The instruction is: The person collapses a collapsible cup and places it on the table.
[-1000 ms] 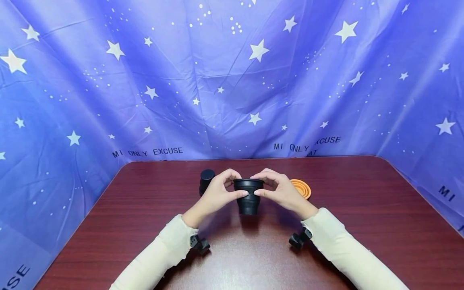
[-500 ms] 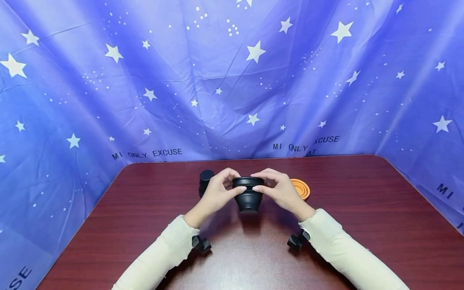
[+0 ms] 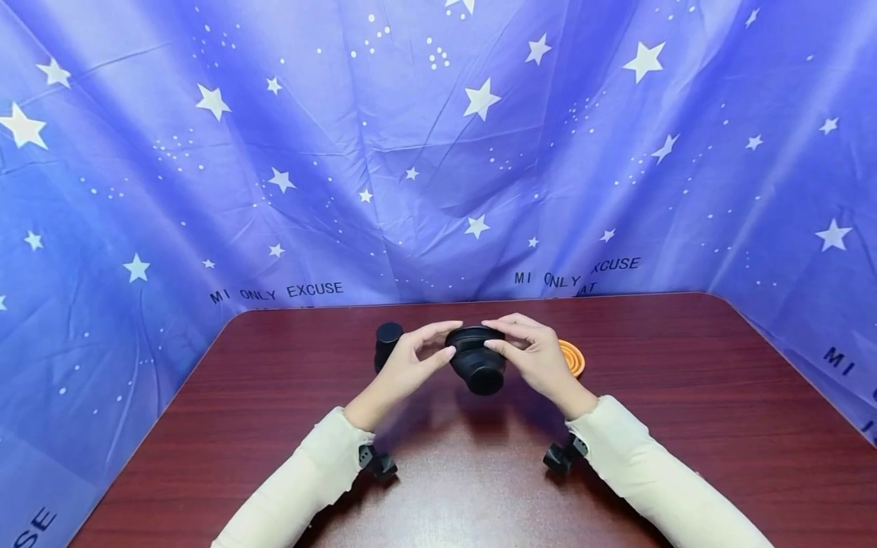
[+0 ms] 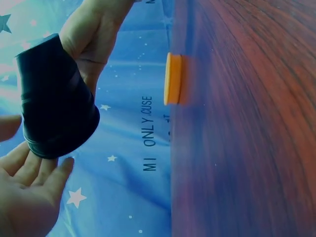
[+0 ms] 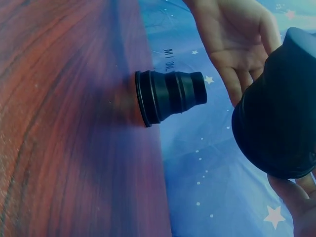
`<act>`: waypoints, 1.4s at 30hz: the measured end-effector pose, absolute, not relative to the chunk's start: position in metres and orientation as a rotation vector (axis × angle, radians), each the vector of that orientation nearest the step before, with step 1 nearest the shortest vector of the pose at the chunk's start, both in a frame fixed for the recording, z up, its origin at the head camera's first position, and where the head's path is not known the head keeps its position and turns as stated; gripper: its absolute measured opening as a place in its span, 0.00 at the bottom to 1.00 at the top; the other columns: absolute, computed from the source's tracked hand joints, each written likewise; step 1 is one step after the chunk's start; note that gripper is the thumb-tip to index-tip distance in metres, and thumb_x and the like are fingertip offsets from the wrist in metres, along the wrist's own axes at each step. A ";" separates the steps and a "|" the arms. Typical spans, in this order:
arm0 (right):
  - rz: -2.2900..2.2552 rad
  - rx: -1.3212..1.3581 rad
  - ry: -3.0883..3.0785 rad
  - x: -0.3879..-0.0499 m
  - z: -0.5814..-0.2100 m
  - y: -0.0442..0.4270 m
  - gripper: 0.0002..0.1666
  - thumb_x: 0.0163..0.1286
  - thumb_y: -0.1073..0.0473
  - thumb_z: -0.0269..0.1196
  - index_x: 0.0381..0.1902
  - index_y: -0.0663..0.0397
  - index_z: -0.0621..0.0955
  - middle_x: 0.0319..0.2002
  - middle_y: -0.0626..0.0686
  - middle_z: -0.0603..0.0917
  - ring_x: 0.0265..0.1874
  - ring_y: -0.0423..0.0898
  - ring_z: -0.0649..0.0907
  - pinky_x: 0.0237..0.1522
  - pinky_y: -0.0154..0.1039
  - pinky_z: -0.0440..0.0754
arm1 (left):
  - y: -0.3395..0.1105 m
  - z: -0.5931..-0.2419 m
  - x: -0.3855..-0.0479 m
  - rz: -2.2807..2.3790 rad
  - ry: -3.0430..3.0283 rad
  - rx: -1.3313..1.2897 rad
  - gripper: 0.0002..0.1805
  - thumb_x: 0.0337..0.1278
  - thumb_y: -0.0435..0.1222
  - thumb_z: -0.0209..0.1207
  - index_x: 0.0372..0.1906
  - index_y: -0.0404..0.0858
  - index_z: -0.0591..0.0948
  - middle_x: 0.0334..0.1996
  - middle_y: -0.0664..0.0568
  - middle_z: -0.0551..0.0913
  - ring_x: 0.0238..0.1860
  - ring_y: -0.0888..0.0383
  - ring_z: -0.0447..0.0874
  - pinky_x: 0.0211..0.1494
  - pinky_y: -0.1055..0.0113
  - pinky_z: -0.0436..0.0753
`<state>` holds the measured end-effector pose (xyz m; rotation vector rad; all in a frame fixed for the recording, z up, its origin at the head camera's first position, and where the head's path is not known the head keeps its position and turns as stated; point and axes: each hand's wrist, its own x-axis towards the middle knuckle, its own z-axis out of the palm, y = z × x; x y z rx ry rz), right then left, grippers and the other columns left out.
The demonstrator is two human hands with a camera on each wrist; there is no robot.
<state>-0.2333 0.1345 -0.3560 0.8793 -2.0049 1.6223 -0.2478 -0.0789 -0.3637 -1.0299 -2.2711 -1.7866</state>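
A black ribbed collapsible cup (image 3: 479, 365) is held above the table, tilted so that its small round base faces the head camera. My left hand (image 3: 409, 365) has its thumb and fingertips at the left side of the wide rim. On the opposite side my right hand (image 3: 537, 354) pinches the rim, thumb in front and fingers behind. The left wrist view shows the cup (image 4: 57, 101) between the left fingers (image 4: 37, 170) and the other hand. Seen from the right wrist, the cup (image 5: 279, 108) hides part of both hands.
A second black ribbed cup (image 5: 170, 96) stands upside down on the table (image 3: 274, 411), behind my left hand. Beyond the right hand lies a flattened orange collapsible cup (image 3: 572, 358). A starry blue-purple curtain (image 3: 411, 152) hangs behind the table.
The held cup has gone from upright to tilted, its base swinging toward the head camera. It looks shorter now. Both hands stay at its rim, the left thumb having slid toward its edge.
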 end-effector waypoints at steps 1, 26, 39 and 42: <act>1.622 0.874 -2.006 -0.234 -0.356 0.135 0.16 0.54 0.79 0.64 0.43 0.77 0.81 0.36 0.66 0.81 0.35 0.38 0.82 0.35 0.29 0.82 | -0.080 -0.367 -0.251 -1.808 -2.263 -1.047 0.22 0.60 0.27 0.57 0.60 0.30 0.73 0.50 0.39 0.81 0.51 0.50 0.80 0.55 0.64 0.77; 1.684 0.826 -2.191 -0.233 -0.352 0.136 0.14 0.64 0.71 0.61 0.48 0.70 0.81 0.44 0.63 0.83 0.41 0.35 0.81 0.41 0.29 0.80 | -0.074 -0.347 -0.232 -1.681 -2.210 -0.937 0.20 0.58 0.24 0.57 0.57 0.26 0.75 0.53 0.37 0.79 0.51 0.53 0.79 0.46 0.74 0.79; 1.728 0.838 -2.346 -0.227 -0.348 0.130 0.15 0.63 0.71 0.61 0.49 0.71 0.80 0.43 0.64 0.84 0.31 0.36 0.82 0.32 0.31 0.81 | -0.068 -0.344 -0.227 -1.667 -2.250 -0.912 0.18 0.54 0.24 0.61 0.52 0.27 0.79 0.50 0.39 0.81 0.54 0.49 0.79 0.52 0.63 0.79; 1.745 0.865 -2.333 -0.228 -0.348 0.131 0.15 0.63 0.72 0.61 0.48 0.72 0.80 0.42 0.65 0.84 0.30 0.36 0.82 0.32 0.33 0.82 | -0.068 -0.344 -0.227 -1.683 -2.247 -0.919 0.19 0.54 0.25 0.61 0.53 0.28 0.79 0.51 0.40 0.81 0.55 0.50 0.78 0.53 0.64 0.79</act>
